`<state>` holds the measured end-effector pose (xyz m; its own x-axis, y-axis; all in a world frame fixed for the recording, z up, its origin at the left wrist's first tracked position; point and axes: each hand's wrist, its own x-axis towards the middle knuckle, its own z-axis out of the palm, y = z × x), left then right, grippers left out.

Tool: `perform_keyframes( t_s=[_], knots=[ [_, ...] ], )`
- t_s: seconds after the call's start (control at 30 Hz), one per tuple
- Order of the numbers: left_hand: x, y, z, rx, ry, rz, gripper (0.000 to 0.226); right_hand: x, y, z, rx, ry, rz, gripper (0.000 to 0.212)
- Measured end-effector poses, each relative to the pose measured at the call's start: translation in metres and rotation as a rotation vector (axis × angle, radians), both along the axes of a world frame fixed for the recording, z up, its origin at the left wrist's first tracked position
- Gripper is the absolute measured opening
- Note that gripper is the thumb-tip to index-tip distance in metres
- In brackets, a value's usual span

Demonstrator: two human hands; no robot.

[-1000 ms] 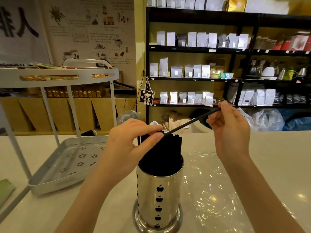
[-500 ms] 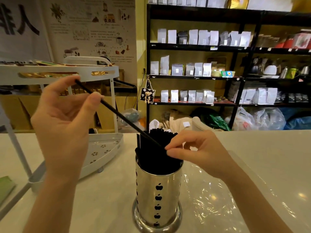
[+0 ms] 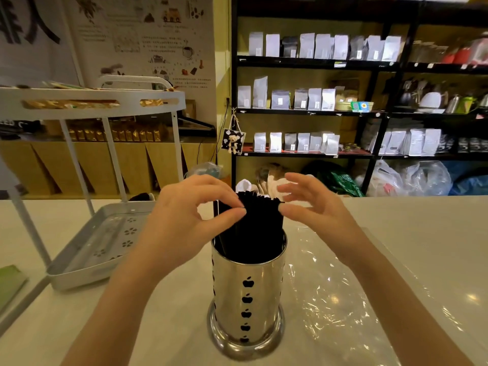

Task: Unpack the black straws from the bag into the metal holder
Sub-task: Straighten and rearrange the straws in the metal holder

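A bundle of thin black plastic straws (image 3: 252,223) stands upright in a shiny cylindrical metal holder (image 3: 247,307) with apple-shaped cut-outs, on the pale tabletop (image 3: 422,233). The left hand (image 3: 190,223) pinches the bundle's top left edge between thumb and forefinger. The right hand (image 3: 317,204) is open, its thumb tip touching the top right edge. A crumpled clear plastic bag (image 3: 335,291) lies flat just right of the holder.
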<state>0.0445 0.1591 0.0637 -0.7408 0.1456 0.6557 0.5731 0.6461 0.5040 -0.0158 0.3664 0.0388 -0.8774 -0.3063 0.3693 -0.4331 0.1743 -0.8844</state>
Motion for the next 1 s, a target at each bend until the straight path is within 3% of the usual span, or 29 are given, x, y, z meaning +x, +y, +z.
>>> perform_keyframes(
  t_s=[0.17,0.27,0.4,0.47,0.53,0.6,0.87,1.0],
  knots=[
    [0.000,-0.007,0.002,0.050,-0.049,-0.031,0.035,-0.006,-0.010,-0.011,0.034,-0.168,0.146,0.060],
    [-0.001,-0.018,0.004,0.062,-0.214,-0.064,0.076,-0.007,-0.014,-0.015,0.001,-0.228,0.208,0.063],
    [-0.003,-0.024,-0.003,-0.050,-0.622,-0.108,0.132,-0.010,-0.020,-0.018,-0.009,-0.264,0.300,0.033],
    [-0.005,-0.017,-0.007,-0.094,-0.679,-0.131,0.119,-0.011,-0.023,-0.017,0.024,-0.286,0.331,0.029],
    [-0.010,-0.007,-0.011,-0.035,-0.661,-0.209,0.068,-0.011,-0.027,-0.013,0.058,-0.275,0.372,0.028],
    [-0.012,0.001,-0.014,0.042,-0.662,-0.260,0.039,-0.009,-0.029,-0.010,0.091,-0.239,0.388,0.025],
    [-0.019,0.008,-0.017,0.063,-0.557,-0.292,0.024,0.002,-0.023,-0.001,0.123,-0.131,0.416,0.015],
    [-0.017,0.011,-0.016,0.060,-0.502,-0.334,0.039,0.008,-0.019,0.004,0.118,-0.058,0.443,0.021]
  ],
)
